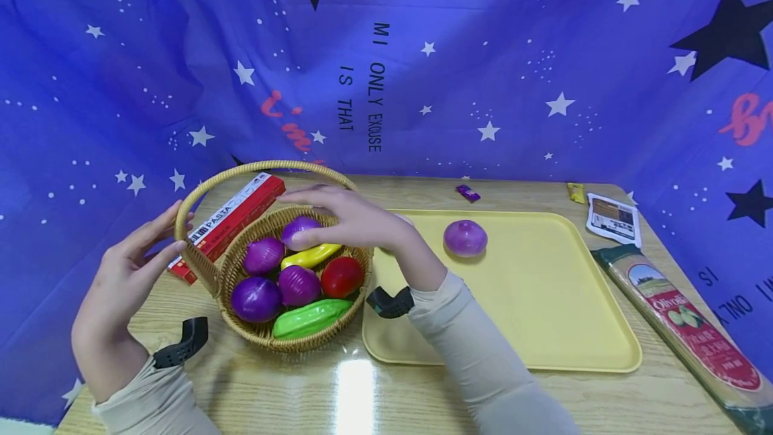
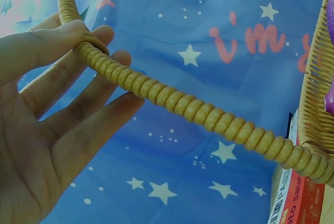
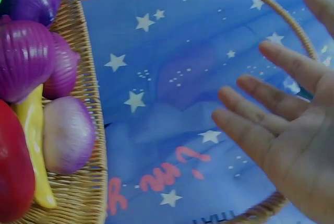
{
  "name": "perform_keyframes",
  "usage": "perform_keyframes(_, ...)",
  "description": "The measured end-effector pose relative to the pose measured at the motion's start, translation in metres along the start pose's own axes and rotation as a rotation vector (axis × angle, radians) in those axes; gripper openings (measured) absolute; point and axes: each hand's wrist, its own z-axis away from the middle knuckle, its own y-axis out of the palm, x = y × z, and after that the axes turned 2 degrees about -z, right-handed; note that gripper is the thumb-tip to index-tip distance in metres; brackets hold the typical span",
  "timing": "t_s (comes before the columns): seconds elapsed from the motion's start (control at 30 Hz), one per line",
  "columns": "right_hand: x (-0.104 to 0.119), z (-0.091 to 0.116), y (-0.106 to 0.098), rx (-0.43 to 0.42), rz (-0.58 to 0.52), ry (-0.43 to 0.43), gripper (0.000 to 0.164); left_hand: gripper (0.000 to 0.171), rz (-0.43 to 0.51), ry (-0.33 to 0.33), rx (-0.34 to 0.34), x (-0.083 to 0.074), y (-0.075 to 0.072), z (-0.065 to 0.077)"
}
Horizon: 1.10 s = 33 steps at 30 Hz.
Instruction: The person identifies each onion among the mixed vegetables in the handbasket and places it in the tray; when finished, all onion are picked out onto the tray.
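My left hand [image 1: 123, 280] pinches the handle [image 2: 172, 98] of a wicker basket [image 1: 226, 317] between thumb and fingers, on the handle's left side. Over the basket, my right hand [image 1: 356, 217] is spread with straight fingers and holds nothing; in the right wrist view it lies beside the handle's arch. Inside the basket are several purple onions [image 1: 264, 256], a dark purple round vegetable [image 1: 256, 299], a slim yellow vegetable [image 1: 311, 257], a red tomato-like piece [image 1: 342, 277] and a long green vegetable [image 1: 312, 319]. A purple-and-white turnip-like piece [image 3: 69, 135] shows beside the yellow one.
Right of the basket lies a yellow tray [image 1: 543, 301] bearing a purple onion [image 1: 465, 238]; a pale item beside it is mostly hidden by my right wrist. A red pasta box [image 1: 241, 213] lies behind the basket. Small packets [image 1: 612, 219] and a long Olivoilà bag [image 1: 682, 327] lie at the right.
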Motion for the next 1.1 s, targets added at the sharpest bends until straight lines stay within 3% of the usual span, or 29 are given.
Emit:
perform_keyframes(0.13, -0.012, -0.011, 0.006, -0.004, -0.016, 0.051, 0.056, 0.055, 0.001, 0.006, -0.004, 0.0, 0.0, 0.0)
perform_keyframes(0.37, -0.031, -0.029, 0.023, -0.041, -0.109, 0.245, 0.051, 0.055, -0.001, -0.003, -0.004, -0.001, 0.0, 0.0)
perform_keyframes(0.67, -0.047, -0.05, 0.041, -0.136, -0.169, 0.431, 0.056, 0.055, -0.001, 0.008, -0.01, -0.001, 0.001, 0.0)
perform_keyframes(0.87, -0.059, -0.061, 0.049, -0.175, -0.147, 0.421, 0.053, 0.056, -0.005, 0.0, -0.006, 0.0, 0.0, 0.0)
perform_keyframes(1.1, -0.073, -0.068, 0.058, -0.232, -0.246, 0.385, 0.056, 0.056, -0.007, 0.01, -0.001, 0.0, 0.001, 0.0)
